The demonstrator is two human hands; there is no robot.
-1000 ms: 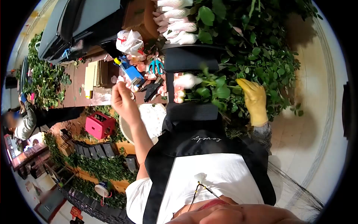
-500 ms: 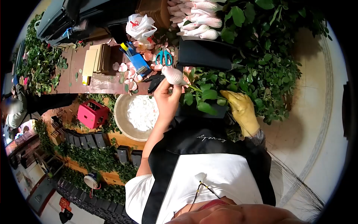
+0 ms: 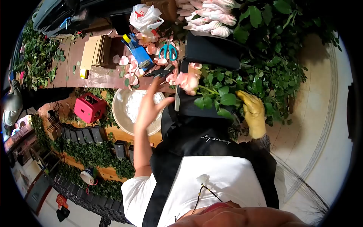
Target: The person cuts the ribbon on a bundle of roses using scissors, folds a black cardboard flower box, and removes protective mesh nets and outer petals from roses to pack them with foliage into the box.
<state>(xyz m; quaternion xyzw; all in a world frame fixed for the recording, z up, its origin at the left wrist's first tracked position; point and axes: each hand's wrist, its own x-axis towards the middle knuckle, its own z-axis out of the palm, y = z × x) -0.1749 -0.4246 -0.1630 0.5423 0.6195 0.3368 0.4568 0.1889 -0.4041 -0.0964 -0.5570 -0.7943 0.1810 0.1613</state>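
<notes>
My left hand [image 3: 149, 108] is bare, its thumb and fingers apart and slightly blurred, with nothing seen in it. It hovers over the edge of a round bowl [image 3: 118, 120] of white pieces [image 3: 133, 108]. To its right, a pink rose [image 3: 188, 82] with an uncovered head lies over a black surface [image 3: 193, 108]. The rose's leafy green stem [image 3: 211, 90] runs to my right hand [image 3: 252, 111], which wears a yellow glove and is closed around the stem end. Leaves partly hide those fingertips.
Teal scissors [image 3: 168, 51], a blue tool [image 3: 138, 53], loose petals [image 3: 131, 69] and cardboard sheets [image 3: 92, 53] lie on the table. Net-covered roses [image 3: 217, 17] are stacked at the back. Foliage [image 3: 280, 72] fills the right. A red stool [image 3: 90, 108] stands left; another person [image 3: 13, 104] is far left.
The white net sleeve around the rose head is off, and the pink petals show. My left hand has let go and moved left and down towards the bowl. My gloved right hand shifted slightly right.
</notes>
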